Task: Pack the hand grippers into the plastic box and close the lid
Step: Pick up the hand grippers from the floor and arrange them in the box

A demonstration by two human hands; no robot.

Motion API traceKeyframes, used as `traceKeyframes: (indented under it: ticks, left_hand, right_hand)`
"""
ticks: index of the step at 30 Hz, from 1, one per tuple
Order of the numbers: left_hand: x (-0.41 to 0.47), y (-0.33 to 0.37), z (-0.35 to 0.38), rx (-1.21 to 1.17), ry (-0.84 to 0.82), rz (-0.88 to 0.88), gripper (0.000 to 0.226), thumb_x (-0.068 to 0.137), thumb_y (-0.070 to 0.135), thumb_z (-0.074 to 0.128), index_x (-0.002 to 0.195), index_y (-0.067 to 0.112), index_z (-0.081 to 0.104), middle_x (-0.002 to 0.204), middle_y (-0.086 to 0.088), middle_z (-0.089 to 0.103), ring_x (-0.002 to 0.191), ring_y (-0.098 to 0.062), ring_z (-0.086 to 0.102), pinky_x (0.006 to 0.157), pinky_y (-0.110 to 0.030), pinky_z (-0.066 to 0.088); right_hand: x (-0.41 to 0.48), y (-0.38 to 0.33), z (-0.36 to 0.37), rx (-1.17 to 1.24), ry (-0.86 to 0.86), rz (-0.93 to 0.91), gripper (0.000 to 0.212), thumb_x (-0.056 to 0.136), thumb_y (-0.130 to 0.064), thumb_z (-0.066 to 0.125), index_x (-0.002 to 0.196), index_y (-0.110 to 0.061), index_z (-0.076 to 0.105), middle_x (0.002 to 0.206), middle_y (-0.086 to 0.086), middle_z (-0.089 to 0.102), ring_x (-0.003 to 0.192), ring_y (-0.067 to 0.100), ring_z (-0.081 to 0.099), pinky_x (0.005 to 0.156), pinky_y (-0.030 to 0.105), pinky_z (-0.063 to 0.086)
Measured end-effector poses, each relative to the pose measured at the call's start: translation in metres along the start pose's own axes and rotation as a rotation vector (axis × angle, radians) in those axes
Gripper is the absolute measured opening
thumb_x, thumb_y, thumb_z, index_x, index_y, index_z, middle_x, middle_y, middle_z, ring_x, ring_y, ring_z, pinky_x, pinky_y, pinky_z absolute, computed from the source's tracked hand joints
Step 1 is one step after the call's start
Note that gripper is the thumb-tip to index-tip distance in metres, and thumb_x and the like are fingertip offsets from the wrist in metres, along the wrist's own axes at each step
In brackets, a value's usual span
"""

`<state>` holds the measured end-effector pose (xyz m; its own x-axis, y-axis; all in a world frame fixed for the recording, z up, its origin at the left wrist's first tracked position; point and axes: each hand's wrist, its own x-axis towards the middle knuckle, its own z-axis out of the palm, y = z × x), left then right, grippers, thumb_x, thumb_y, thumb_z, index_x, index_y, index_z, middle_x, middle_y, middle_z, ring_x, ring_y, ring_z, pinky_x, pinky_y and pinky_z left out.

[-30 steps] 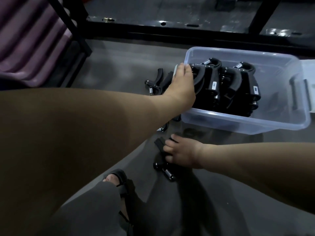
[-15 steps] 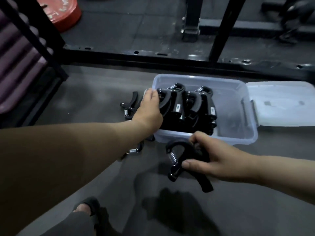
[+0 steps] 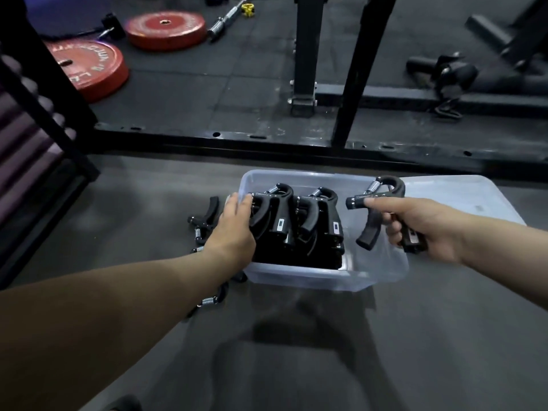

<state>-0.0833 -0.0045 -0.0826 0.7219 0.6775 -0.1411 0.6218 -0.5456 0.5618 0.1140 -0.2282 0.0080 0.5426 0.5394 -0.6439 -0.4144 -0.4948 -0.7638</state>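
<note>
The right hand [image 3: 427,226] holds hand gripper [image 3: 385,194] upright, handles pointing down.

The right end of the plastic box [image 3: 311,277] is open from above. The right hand [image 3: 421,226] holds a hand gripper [image 3: 382,197] over it. Packed hand grippers [image 3: 296,221] fill the left and middle, and the left hand [image 3: 234,226] lies against them at the left rim. Loose hand grippers [image 3: 204,218] clutter the floor [image 3: 296,351] just left. The lid [image 3: 474,200] lies just right, and a rack beam [image 3: 267,143] runs behind.

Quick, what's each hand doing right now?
Left hand: open, fingers resting against the packed grippers.
Right hand: holding one hand gripper.
</note>
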Motion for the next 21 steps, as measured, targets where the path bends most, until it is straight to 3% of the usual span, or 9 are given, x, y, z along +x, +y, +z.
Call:
traceKeyframes:
  ticks: [2, 4, 7, 11, 14, 16, 18, 20, 21]
  left_hand:
    - [0.002, -0.003, 0.002, 0.006, -0.002, -0.007, 0.071, 0.084, 0.004, 0.034, 0.152, 0.023, 0.022, 0.162, 0.000, 0.000, 0.149, -0.021, 0.009, 0.119, -0.039, 0.017]
    - [0.005, -0.007, 0.003, 0.002, 0.004, 0.007, 0.068, 0.079, 0.011, 0.031, 0.145, 0.026, 0.033, 0.160, 0.004, 0.008, 0.146, -0.023, 0.017, 0.117, -0.044, 0.025]
    - [0.006, -0.009, 0.004, -0.013, 0.006, 0.038, 0.067, 0.072, 0.014, 0.030, 0.135, 0.030, 0.042, 0.156, 0.006, 0.016, 0.140, -0.024, 0.029, 0.111, -0.047, 0.034]
    - [0.003, -0.005, 0.002, 0.001, 0.004, 0.014, 0.062, 0.080, 0.004, 0.036, 0.139, 0.025, 0.040, 0.159, 0.006, 0.008, 0.143, -0.023, 0.023, 0.114, -0.045, 0.029]
    - [0.003, -0.004, 0.002, -0.020, 0.003, 0.019, 0.061, 0.080, 0.007, 0.034, 0.138, 0.025, 0.040, 0.159, 0.006, 0.010, 0.143, -0.024, 0.023, 0.113, -0.046, 0.031]
    - [0.003, -0.005, 0.002, -0.031, 0.005, 0.017, 0.060, 0.081, 0.005, 0.034, 0.138, 0.023, 0.041, 0.160, 0.005, 0.010, 0.143, -0.024, 0.024, 0.113, -0.046, 0.031]
    - [0.003, -0.006, 0.002, -0.031, 0.007, 0.011, 0.060, 0.083, 0.005, 0.034, 0.140, 0.022, 0.039, 0.160, 0.003, 0.009, 0.144, -0.024, 0.022, 0.114, -0.046, 0.028]
    - [0.003, -0.006, 0.002, -0.034, 0.003, 0.017, 0.060, 0.085, 0.005, 0.034, 0.142, 0.020, 0.038, 0.161, 0.002, 0.009, 0.145, -0.024, 0.021, 0.115, -0.045, 0.027]
    - [0.004, -0.006, 0.003, -0.036, 0.002, 0.020, 0.059, 0.085, 0.005, 0.034, 0.142, 0.020, 0.038, 0.161, 0.001, 0.009, 0.145, -0.024, 0.021, 0.115, -0.045, 0.028]
  right_hand:
    - [0.009, 0.001, -0.002, -0.059, 0.019, 0.026, 0.020, 0.085, -0.025, 0.065, 0.072, -0.018, 0.051, 0.062, -0.001, 0.047, 0.044, 0.009, 0.042, 0.038, 0.018, 0.037]
    - [0.014, -0.001, -0.002, -0.017, -0.030, 0.055, 0.008, 0.086, -0.020, 0.053, 0.081, -0.014, 0.055, 0.073, 0.005, 0.064, 0.048, 0.011, 0.051, 0.044, 0.020, 0.044]
    - [0.021, -0.005, -0.002, -0.036, -0.055, 0.086, 0.028, 0.085, -0.021, 0.046, 0.111, -0.015, 0.056, 0.104, 0.012, 0.074, 0.058, 0.013, 0.058, 0.057, 0.025, 0.047]
    - [0.021, -0.012, 0.000, -0.130, -0.051, 0.063, 0.024, 0.087, -0.025, 0.042, 0.105, -0.016, 0.056, 0.104, 0.014, 0.074, 0.062, 0.015, 0.066, 0.048, 0.021, 0.044]
    - [0.024, -0.009, 0.000, -0.043, -0.070, 0.046, 0.030, 0.088, -0.025, 0.044, 0.104, -0.007, 0.062, 0.098, 0.016, 0.071, 0.088, 0.028, 0.072, 0.074, 0.037, 0.057]
    - [0.027, -0.006, 0.000, 0.041, -0.076, 0.064, 0.025, 0.090, -0.028, 0.045, 0.089, -0.008, 0.062, 0.087, 0.015, 0.066, 0.098, 0.037, 0.070, 0.088, 0.052, 0.053]
    - [0.031, -0.004, -0.001, 0.069, -0.055, 0.094, 0.028, 0.092, -0.037, 0.047, 0.078, -0.015, 0.057, 0.081, 0.013, 0.061, 0.091, 0.036, 0.070, 0.092, 0.058, 0.049]
    - [0.035, 0.000, -0.002, 0.019, -0.042, 0.115, 0.030, 0.092, -0.043, 0.044, 0.079, -0.019, 0.055, 0.082, 0.012, 0.058, 0.079, 0.031, 0.064, 0.093, 0.050, 0.049]
    - [0.036, 0.002, -0.002, -0.009, -0.037, 0.121, 0.029, 0.092, -0.044, 0.042, 0.083, -0.019, 0.054, 0.081, 0.012, 0.057, 0.073, 0.029, 0.061, 0.087, 0.043, 0.050]
